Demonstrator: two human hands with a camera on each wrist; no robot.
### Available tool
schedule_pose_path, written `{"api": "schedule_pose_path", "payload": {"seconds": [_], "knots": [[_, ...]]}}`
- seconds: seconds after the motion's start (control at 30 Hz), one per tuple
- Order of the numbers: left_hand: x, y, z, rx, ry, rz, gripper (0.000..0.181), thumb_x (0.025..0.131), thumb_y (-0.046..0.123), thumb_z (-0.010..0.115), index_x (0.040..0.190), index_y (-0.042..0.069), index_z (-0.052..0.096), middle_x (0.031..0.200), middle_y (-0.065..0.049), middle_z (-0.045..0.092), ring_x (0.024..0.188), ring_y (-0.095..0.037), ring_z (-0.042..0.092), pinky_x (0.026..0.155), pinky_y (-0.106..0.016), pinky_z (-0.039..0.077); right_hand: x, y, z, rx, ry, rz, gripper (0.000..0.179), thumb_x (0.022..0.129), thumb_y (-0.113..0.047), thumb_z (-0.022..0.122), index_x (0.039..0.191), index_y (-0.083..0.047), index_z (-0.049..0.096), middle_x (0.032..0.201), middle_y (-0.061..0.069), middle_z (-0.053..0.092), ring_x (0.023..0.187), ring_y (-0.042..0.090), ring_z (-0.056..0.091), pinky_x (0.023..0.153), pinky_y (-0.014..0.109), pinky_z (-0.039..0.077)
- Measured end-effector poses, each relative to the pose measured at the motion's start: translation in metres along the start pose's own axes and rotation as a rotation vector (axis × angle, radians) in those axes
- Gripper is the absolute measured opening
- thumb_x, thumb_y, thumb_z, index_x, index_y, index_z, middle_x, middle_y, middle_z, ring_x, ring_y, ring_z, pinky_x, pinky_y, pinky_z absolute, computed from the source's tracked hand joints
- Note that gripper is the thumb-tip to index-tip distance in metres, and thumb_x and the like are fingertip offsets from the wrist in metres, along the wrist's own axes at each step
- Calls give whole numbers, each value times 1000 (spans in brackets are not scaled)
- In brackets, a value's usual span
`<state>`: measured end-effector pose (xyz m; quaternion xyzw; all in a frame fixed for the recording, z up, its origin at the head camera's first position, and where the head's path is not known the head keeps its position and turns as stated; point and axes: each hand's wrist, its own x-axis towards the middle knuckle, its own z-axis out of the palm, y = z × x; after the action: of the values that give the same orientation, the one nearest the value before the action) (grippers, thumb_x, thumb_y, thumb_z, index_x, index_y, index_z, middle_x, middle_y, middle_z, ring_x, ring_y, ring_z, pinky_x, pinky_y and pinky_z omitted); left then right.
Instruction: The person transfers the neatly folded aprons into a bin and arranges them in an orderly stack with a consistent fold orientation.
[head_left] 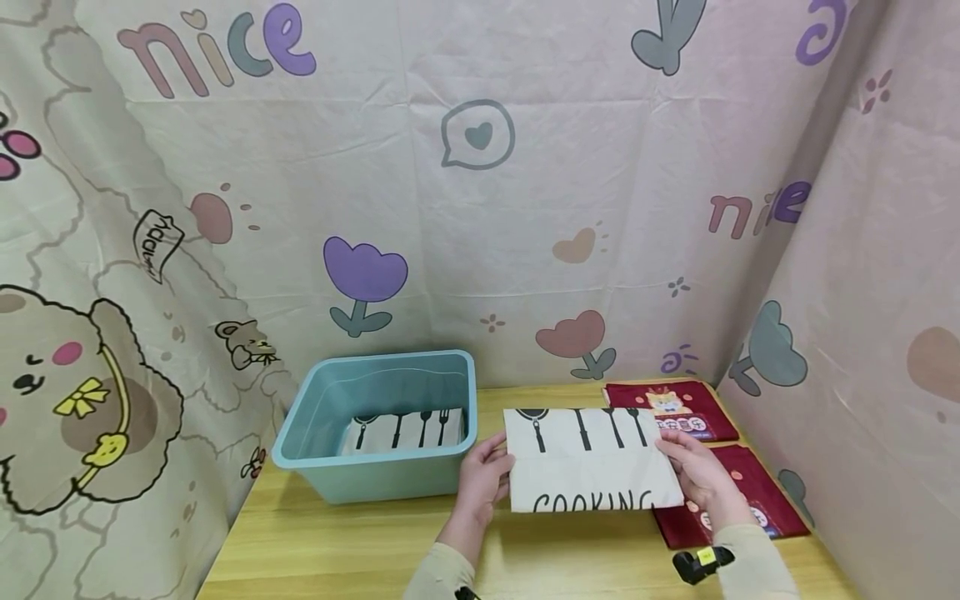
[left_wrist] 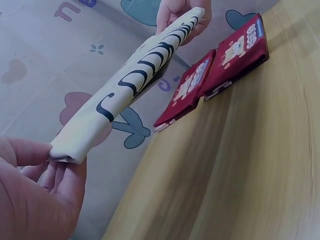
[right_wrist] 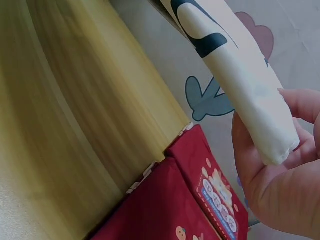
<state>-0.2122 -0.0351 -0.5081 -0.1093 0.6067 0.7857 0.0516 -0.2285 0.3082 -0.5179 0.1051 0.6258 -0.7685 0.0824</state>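
Note:
A folded white cloth (head_left: 592,475) printed with black kitchen utensils and the word COOKING is held up above the table between both hands. The left hand (head_left: 483,477) pinches its left edge, thumb on top and fingers beneath, as the left wrist view shows. At the opposite edge, the right hand (head_left: 697,471) grips the cloth between thumb and fingers. Folded layers show at the end by the left hand (left_wrist: 37,190). To the left stands a blue plastic bin (head_left: 375,483), with a similar folded white cloth (head_left: 405,429) lying inside.
Two folded dark red cloths with cartoon prints lie at the table's right side, a back one (head_left: 705,408) and a front one (head_left: 750,483), partly behind the right hand. A printed curtain (head_left: 480,225) hangs behind the wooden table (head_left: 337,550) and along both sides.

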Motion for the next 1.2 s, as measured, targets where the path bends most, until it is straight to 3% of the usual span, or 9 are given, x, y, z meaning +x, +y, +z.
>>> {"api": "schedule_pose_path", "payload": {"seconds": [0.33,0.63,0.9,1.2], "knots": [[-9,17,3,39,11,26,49,90,0,65,137,7,58,116,-11,65,85,-20,64,65,-34,56,-2,-8,1,-8,-13,-32,13,102,-13,55,97,-24,60,93,-7,67,83,10,65,74,29,56],[-19,33,4,47,0,80,47,90,2,66,137,7,59,116,-10,64,89,-19,62,66,-36,55,-5,-19,5,-67,-23,-55,7,102,-21,56,108,-23,58,97,-9,69,87,11,68,77,32,57],[-21,45,-1,25,-7,108,46,91,0,67,136,3,58,113,-10,65,87,-16,62,63,-32,56,-7,-28,10,-32,-74,-72,9,103,-19,55,110,-23,58,99,-8,69,87,12,69,76,33,58],[-20,56,-10,5,-32,130,47,91,1,67,137,1,56,110,-8,65,84,-14,62,63,-30,55,-10,-36,21,-41,-66,-90,14,102,-19,56,116,-20,55,100,-9,67,88,11,67,77,32,57]]}}
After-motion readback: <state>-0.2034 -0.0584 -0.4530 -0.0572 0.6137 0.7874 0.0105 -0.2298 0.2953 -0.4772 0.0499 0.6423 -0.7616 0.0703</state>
